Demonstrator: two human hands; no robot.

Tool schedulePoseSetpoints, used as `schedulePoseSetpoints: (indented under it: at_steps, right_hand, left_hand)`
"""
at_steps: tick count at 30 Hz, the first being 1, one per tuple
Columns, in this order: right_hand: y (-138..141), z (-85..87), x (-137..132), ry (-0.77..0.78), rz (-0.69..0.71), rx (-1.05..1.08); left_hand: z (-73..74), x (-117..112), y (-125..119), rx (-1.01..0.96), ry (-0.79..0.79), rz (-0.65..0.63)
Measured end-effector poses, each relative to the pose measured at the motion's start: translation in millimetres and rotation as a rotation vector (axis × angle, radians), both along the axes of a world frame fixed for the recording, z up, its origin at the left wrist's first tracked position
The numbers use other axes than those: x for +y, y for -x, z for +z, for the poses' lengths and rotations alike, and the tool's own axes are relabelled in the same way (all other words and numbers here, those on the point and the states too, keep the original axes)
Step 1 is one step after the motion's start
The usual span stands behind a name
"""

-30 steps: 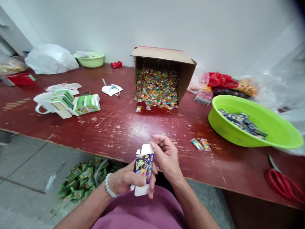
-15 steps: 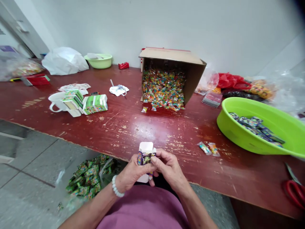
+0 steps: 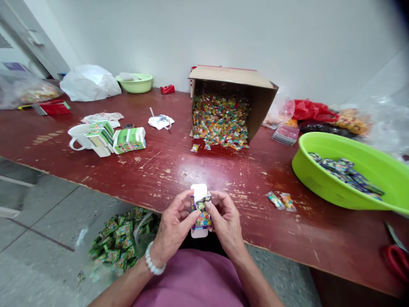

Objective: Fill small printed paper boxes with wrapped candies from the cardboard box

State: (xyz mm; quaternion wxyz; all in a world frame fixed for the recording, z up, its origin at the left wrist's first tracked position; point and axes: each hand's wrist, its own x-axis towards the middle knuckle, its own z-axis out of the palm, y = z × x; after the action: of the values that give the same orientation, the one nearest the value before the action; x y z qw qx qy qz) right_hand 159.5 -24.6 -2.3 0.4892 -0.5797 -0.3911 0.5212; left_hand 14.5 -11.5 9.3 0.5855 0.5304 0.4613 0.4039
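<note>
Left hand [image 3: 172, 224] shifted on small box [image 3: 203, 217]; candies [image 3: 288, 202], probably scissors [image 3: 390, 258], rightward.

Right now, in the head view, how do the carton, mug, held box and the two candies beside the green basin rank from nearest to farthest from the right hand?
1. Box: in the right hand, left side.
2. Candies: to the right.
3. Carton: ahead, opening toward the person.
4. Mug: farthest, well to the left.
</note>
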Motion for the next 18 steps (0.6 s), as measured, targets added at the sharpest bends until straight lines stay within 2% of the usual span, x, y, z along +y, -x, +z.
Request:
schedulePoseSetpoints:
  at_steps: [6, 11, 14, 18]
  right_hand:
    - [-9.6, 4.1, 0.4, 0.008, 0.056, -0.008]
    - [-21.0, 8.0, 10.9, 0.069, 0.135, 0.099]
    - [-24.3, 8.7, 15.3, 0.053, 0.183, 0.153]
    - [-26.6, 8.0, 14.0, 0.012, 0.299, -0.031]
  left_hand:
    - [-4.3, 11.2, 9.9, 0.001, 0.065, -0.114]
    - [-2.3, 16.7, 14.3, 0.098, -0.022, -0.186]
    - [-3.6, 18.1, 17.4, 0.109, -0.043, -0.236]
    - [-5.3, 17.4, 16.7, 0.020, 0.049, -0.186]
